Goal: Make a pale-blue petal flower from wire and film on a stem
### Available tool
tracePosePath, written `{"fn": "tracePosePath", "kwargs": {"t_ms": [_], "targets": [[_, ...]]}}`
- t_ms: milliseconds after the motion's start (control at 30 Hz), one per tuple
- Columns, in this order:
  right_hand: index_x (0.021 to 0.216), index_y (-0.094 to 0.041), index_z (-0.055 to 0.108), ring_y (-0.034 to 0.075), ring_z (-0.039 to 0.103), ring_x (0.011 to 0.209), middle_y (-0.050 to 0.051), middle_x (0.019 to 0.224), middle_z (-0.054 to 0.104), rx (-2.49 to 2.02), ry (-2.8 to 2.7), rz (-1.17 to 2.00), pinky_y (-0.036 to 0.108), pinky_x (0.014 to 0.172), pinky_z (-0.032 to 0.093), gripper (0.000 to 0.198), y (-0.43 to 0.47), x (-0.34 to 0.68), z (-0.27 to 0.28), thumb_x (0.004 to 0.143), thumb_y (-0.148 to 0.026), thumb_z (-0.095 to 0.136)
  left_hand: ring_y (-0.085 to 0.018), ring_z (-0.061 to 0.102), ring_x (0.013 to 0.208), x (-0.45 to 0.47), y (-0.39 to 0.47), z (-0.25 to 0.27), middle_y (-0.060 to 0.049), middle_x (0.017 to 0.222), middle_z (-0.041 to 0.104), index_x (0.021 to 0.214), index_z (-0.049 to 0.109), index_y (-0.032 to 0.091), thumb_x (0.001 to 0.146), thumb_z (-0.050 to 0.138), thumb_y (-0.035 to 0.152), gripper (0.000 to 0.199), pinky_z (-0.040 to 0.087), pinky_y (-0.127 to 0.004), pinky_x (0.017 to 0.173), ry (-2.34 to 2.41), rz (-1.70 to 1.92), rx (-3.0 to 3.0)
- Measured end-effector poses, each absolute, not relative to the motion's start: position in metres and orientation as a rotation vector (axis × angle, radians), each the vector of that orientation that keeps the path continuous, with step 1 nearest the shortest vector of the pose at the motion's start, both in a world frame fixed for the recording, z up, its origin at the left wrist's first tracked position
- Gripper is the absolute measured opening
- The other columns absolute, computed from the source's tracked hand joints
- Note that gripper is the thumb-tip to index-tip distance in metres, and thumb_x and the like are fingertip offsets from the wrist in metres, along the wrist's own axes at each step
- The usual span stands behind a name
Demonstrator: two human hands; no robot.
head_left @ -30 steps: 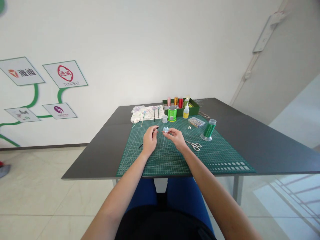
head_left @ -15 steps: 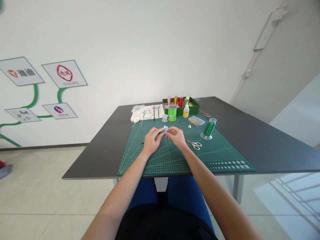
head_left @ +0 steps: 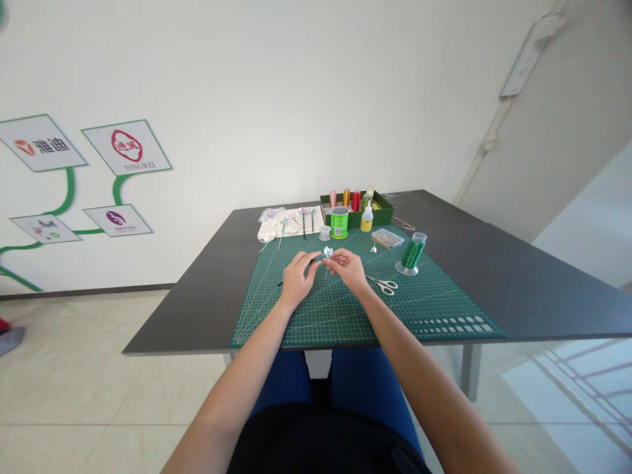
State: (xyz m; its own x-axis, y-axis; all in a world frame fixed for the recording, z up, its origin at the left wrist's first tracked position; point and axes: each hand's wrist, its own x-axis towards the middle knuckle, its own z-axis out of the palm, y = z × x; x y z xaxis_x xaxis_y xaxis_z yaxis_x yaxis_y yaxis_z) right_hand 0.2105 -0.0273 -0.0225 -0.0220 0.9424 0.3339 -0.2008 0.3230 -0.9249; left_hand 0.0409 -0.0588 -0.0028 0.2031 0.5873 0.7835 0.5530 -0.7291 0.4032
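Observation:
A small pale-blue and white flower point(head_left: 328, 251) stands up between my fingertips, over the green cutting mat point(head_left: 316, 316). My left hand point(head_left: 298, 278) is closed on a thin dark stick point(head_left: 280, 284), whose tail end pokes out behind the hand. Just under the flower, the fingers of my right hand point(head_left: 347, 268) pinch close to the left fingertips; what lies in that pinch is too small to make out. White-handled scissors point(head_left: 386, 285) lie right of my right wrist, their blades partly behind it. A spool of green thread point(head_left: 413, 253) stands farther right.
Behind the hands stand a green tin point(head_left: 340, 223), a glue bottle point(head_left: 367, 217) and a small white spool point(head_left: 324, 233). A green box point(head_left: 382, 216) holds several thread spools. Flower sticks lie on a white cloth point(head_left: 291, 228). A clear case point(head_left: 388, 238) rests at right.
The flower shows a little more clearly above the fingertips, and my left fingers have shifted slightly away from it. Otherwise the hands and table things stay put.

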Motion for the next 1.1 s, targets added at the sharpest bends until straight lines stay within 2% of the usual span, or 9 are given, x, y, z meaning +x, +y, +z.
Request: {"fn": "tracePosePath", "kwargs": {"t_ms": [200, 467, 800, 900, 1033, 1100], "targets": [[0.076, -0.02, 0.063, 0.017, 0.065, 0.057, 0.002, 0.065, 0.071, -0.781, -1.223, 1.116, 0.025, 0.046, 0.05, 0.044, -0.026, 0.211, -0.025, 0.054, -0.045, 0.093, -0.011, 0.057, 0.069, 0.041, -0.06, -0.003, -0.003, 0.092, 0.065, 0.118, 0.069, 0.019, 0.101, 0.056, 0.032, 0.025, 0.048, -0.024, 0.068, 1.203, 1.596, 2.411], [0.074, -0.019, 0.066, 0.016, 0.064, 0.057, 0.001, 0.062, 0.069, -0.767, -1.268, 1.11, 0.024, 0.046, 0.05, 0.039, -0.028, 0.212, -0.024, 0.057, -0.041, 0.093, -0.012, 0.06, 0.075, 0.04, -0.06, -0.005, -0.004, 0.095, 0.065, 0.131, 0.064, 0.021, 0.102, 0.054, 0.033, 0.032, 0.049, -0.023, 0.069, 1.194, 1.545, 2.49], [0.071, -0.02, 0.066, 0.015, 0.061, 0.053, 0.001, 0.059, 0.066, -0.79, -1.264, 1.094, 0.024, 0.044, 0.048, 0.04, -0.03, 0.211, -0.02, 0.055, -0.045, 0.093, -0.012, 0.058, 0.072, 0.041, -0.059, -0.005, -0.005, 0.093, 0.065, 0.126, 0.067, 0.02, 0.102, 0.055, 0.033, 0.03, 0.048, -0.024, 0.067, 1.114, 1.576, 2.456], [0.07, -0.02, 0.066, 0.015, 0.06, 0.052, 0.002, 0.062, 0.069, -0.797, -1.251, 1.092, 0.024, 0.043, 0.048, 0.041, -0.031, 0.21, -0.017, 0.054, -0.046, 0.093, -0.011, 0.052, 0.064, 0.041, -0.062, 0.001, -0.003, 0.084, 0.062, 0.124, 0.07, 0.02, 0.099, 0.059, 0.033, 0.03, 0.045, -0.023, 0.062, 1.078, 1.622, 2.319], [0.071, -0.02, 0.065, 0.015, 0.06, 0.052, 0.004, 0.065, 0.072, -0.813, -1.257, 1.088, 0.025, 0.044, 0.048, 0.039, -0.032, 0.21, -0.015, 0.058, -0.048, 0.09, -0.009, 0.045, 0.055, 0.041, -0.079, 0.017, 0.003, 0.065, 0.05, 0.122, 0.072, 0.02, 0.098, 0.062, 0.034, 0.03, 0.04, -0.021, 0.055, 0.888, 1.631, 1.936], [0.072, -0.02, 0.065, 0.015, 0.061, 0.053, 0.004, 0.066, 0.072, -0.815, -1.27, 1.086, 0.026, 0.045, 0.049, 0.038, -0.032, 0.21, -0.015, 0.061, -0.048, 0.088, -0.008, 0.045, 0.053, 0.043, -0.095, 0.028, 0.004, 0.064, 0.049, 0.123, 0.072, 0.021, 0.097, 0.063, 0.034, 0.03, 0.039, -0.02, 0.053, 0.728, 1.559, 1.832]]}}
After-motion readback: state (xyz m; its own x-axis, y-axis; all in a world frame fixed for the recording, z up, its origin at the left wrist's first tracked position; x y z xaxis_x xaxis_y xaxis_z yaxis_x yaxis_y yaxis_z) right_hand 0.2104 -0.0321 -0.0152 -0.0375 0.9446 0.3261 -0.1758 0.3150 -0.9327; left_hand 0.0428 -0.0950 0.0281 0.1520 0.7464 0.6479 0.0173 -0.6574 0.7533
